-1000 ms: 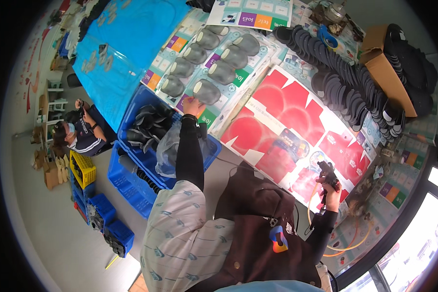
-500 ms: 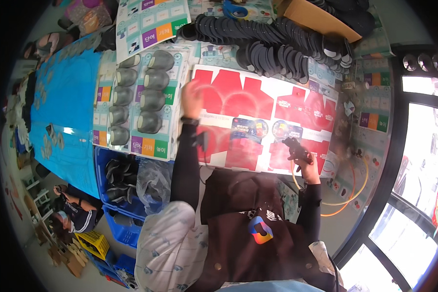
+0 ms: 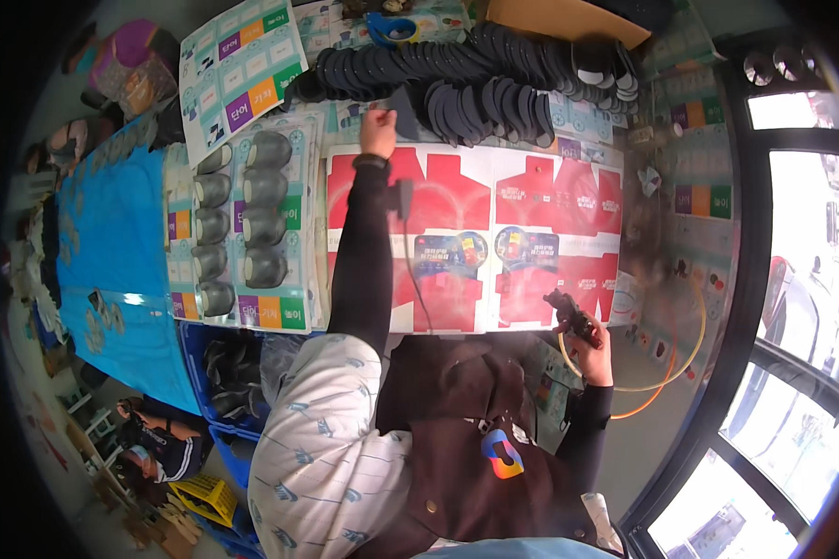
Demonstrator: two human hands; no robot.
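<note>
L hand [image 3: 378, 135] reached out to far edge of red-printed bd [image 3: 457, 191]; its grip pressed tog., thumb + fingertips pinching one dark flat pc [image 3: 404, 112] by its L edge. Pc lies just L of near row of dark curved pcs [image 3: 489, 110]; longer far row [image 3: 438, 70] just behind, pcs overlapping, both rows on worktop [image 3: 573, 116] beyond the red bd. R hand [image 3: 589, 352]: grip wrapped round black spray-gun-type tool [image 3: 573, 317], near lower R corner of red bd; front end of tool pts up + L, toward bd. Finger pos. on its trigger: can't tell, too small. Pale-yellow hose [image 3: 690, 359] loops out to R of R hand, orange hose [image 3: 657, 391] alongside. Dark block [image 3: 401, 197] w/ cord shows just R of L forearm, over red bd in view. L of red bd: printed bd [image 3: 298, 252] w/ grey domed pcs [image 3: 264, 226] in 2 columns, approx. 5 in L column, 4 in R. Farther L, blue sheet [image 3: 126, 270] w/ small grey items, indistinct. Below printed bd: blue crate [image 3: 196, 354] w/ dark pcs inside. Far side of worktop: blue tape holder [image 3: 391, 30], cardboard box [image 3: 569, 20] R of it. Co-worker [image 3: 163, 443] at lower L, near yellow crate [image 3: 205, 498].
</note>
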